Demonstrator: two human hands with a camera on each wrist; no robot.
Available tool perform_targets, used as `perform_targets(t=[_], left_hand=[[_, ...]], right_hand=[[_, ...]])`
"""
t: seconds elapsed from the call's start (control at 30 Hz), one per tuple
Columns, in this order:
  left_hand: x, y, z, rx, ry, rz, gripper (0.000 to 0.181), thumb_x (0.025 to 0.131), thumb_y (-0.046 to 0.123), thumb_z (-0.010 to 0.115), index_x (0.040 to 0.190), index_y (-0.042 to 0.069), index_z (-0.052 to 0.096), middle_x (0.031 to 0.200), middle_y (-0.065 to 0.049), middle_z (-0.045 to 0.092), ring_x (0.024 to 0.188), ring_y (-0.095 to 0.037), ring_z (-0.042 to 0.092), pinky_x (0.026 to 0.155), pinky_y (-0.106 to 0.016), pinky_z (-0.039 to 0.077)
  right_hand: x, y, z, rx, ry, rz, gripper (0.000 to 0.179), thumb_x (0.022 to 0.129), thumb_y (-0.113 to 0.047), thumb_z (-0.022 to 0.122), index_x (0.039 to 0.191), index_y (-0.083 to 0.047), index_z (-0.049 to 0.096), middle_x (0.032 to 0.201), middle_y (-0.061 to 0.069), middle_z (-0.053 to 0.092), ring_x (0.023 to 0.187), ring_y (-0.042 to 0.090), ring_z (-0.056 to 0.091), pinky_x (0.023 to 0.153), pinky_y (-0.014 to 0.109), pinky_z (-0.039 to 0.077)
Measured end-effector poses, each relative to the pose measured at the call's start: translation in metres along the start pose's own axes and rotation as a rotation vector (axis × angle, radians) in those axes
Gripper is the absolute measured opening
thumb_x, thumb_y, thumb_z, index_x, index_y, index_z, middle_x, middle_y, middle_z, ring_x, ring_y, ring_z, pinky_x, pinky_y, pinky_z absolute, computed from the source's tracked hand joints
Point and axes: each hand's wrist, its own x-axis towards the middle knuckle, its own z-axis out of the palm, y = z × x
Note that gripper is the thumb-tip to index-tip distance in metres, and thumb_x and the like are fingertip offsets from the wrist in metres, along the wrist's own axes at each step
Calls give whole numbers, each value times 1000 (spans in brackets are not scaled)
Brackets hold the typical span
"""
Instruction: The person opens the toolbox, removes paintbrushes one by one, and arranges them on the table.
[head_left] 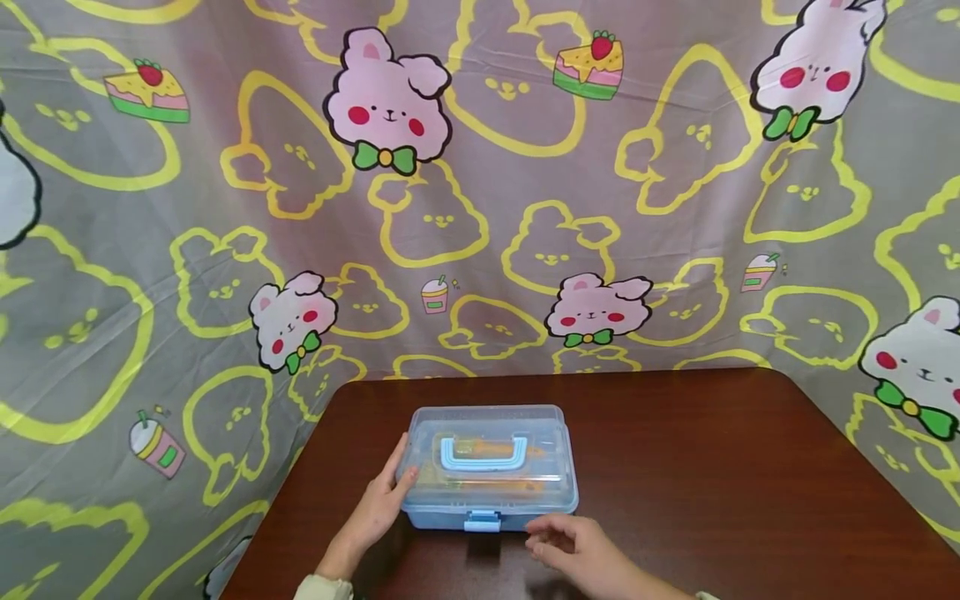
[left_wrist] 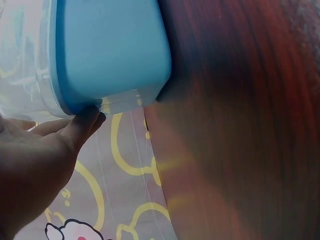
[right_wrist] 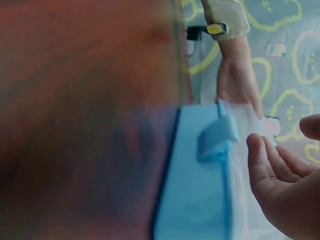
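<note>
A plastic storage box (head_left: 487, 492) with a light-blue base and a clear lid sits on the table, its lid down. The lid carries a blue handle (head_left: 483, 462). On the front wall is a blue latch (head_left: 482, 522); its flap sticks outward in the right wrist view. My left hand (head_left: 378, 504) rests along the box's left side, thumb by the lid's edge, and also appears in the left wrist view (left_wrist: 45, 155). Just off the front right corner, my right hand (head_left: 581, 550) has loosely bent fingers and holds nothing. Orange and yellow contents show blurrily through the lid.
The dark brown wooden table (head_left: 697, 467) extends to the right of and behind the box. A grey curtain (head_left: 480, 208) with rabbit and cake prints hangs behind and beside it. A band with a yellow piece (right_wrist: 215, 28) circles the left wrist over a pale sleeve.
</note>
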Motion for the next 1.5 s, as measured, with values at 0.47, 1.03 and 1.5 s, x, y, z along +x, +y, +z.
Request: perform_targets(t=[0.47,1.03,1.5], left_hand=[[-3,1,0,-8,-4,6,63,99,36,48,153,20,19,154,-13,23,136,-36,27,106,-58,22],[-5,0,-2,5,-15,16,63,100,36,46,153,22,15,154,-12,21,136,-35,26,106,-57,23],[-6,-10,-6,33,-54,67,81,92,38,60,154,20,12,153,-16,23,133,-34,32,104,-55,27]], right_hand=[[-6,4,-32,-612,428,-508,36,78,7,70,112,-2,64,97,2,64,80,6,57,64,19,49],[3,34,-38,-930,362,-321,71,82,-26,75,141,-4,43,141,20,40,123,29,45,87,48,47],[10,42,-33,-910,417,-256,69,85,-18,73,144,-9,40,139,13,47,119,25,51,87,45,48]])
